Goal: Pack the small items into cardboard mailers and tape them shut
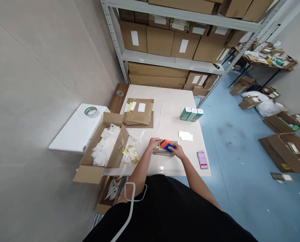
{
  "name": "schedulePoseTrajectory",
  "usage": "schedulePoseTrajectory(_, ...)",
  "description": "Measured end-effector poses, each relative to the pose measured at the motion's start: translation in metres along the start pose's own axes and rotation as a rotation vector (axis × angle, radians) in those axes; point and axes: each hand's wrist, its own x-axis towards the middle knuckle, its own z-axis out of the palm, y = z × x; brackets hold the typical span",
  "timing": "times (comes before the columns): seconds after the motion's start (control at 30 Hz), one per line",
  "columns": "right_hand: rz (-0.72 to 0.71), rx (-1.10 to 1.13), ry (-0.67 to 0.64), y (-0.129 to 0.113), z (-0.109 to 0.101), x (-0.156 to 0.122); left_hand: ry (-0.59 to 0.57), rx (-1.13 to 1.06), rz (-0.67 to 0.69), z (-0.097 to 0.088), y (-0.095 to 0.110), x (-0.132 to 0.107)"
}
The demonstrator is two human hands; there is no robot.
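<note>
My right hand (pixel 178 150) is wrapped round the blue end of an orange-and-blue block-shaped item (pixel 167 146) with a dark left edge. My left hand (pixel 154 143) is closed by that dark edge; what its fingers pinch is too small to make out. Directly below both hands lies a brown cardboard box (pixel 162 153) on the white tabletop (pixel 171 104). To the right of the hands are white cards (pixel 185 135) and a purple pack (pixel 202 159), partly blurred. Green-and-white boxes (pixel 191 114) stand farther back near the table's right edge.
Flattened cardboard (pixel 138 112) is stacked at the back left. An open carton (pixel 123 146) of white bags stands left of the table, with crumpled yellow-taped scraps (pixel 131 154) beside it. A tape roll (pixel 90 111) lies on a white surface. Shelving (pixel 150 57) with cartons rises behind.
</note>
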Motion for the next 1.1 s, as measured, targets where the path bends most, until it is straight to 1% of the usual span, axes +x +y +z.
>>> schedulePoseTrajectory(0.1, -0.009, 0.008, -0.011, -0.002, -0.003, 0.002, 0.092, 0.011, 0.027, 0.006, -0.004, 0.000)
schedulePoseTrajectory(0.23, -0.015, 0.025, -0.032, -0.006, -0.009, 0.005, 0.138, 0.030, 0.064, 0.011, -0.008, -0.004)
schedulePoseTrajectory(0.3, -0.005, 0.014, -0.034, -0.007, -0.012, 0.005, 0.181, 0.027, 0.076, 0.008, -0.007, -0.005)
schedulePoseTrajectory(0.4, 0.029, 0.010, -0.024, -0.006, -0.018, 0.003, 0.269, 0.022, 0.107, -0.001, -0.005, -0.006)
schedulePoseTrajectory(0.5, 0.049, 0.004, -0.039, -0.006, -0.025, 0.001, 0.309, 0.047, 0.132, -0.009, -0.003, -0.006)
schedulePoseTrajectory(0.57, 0.038, -0.007, -0.056, -0.010, -0.029, 0.001, 0.338, 0.072, 0.121, -0.011, -0.004, -0.006)
schedulePoseTrajectory(0.73, 0.038, -0.039, -0.088, -0.022, -0.033, 0.007, 0.407, 0.144, 0.087, -0.012, -0.015, -0.009)
schedulePoseTrajectory(0.83, 0.027, -0.075, -0.136, -0.026, -0.031, 0.014, 0.441, 0.151, 0.063, -0.014, -0.022, -0.012)
schedulePoseTrajectory(1.0, 0.037, -0.109, -0.205, -0.026, -0.028, 0.024, 0.528, 0.128, 0.037, -0.017, -0.032, -0.016)
schedulePoseTrajectory(1.1, 0.069, -0.120, -0.246, -0.025, -0.027, 0.027, 0.604, 0.105, 0.054, -0.020, -0.039, -0.013)
